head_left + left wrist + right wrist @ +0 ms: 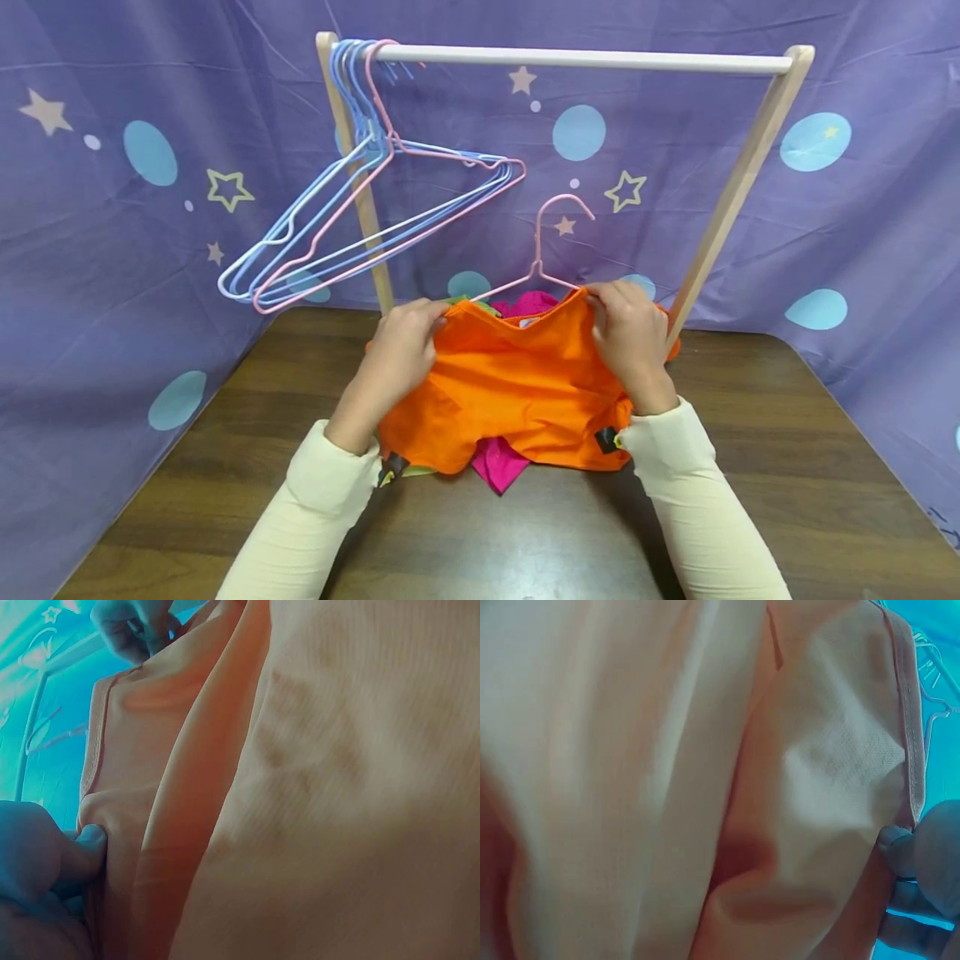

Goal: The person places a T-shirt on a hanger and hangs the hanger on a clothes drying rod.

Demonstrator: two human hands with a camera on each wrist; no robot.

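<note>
An orange top is stretched between both hands above the table, its neckline dipping in the middle. My left hand pinches it at one shoulder, and my right hand pinches the other shoulder. A pink hanger stands up out of the neckline, its hook bare and its lower part hidden by the cloth. In the left wrist view the left thumb presses on the fabric edge. The right wrist view shows the right thumb at the hemmed edge.
Several blue, white and pink hangers hang at the left end of a rack's white rail. Wooden posts hold the rail. Magenta cloth and green cloth show behind the orange top, over the brown table.
</note>
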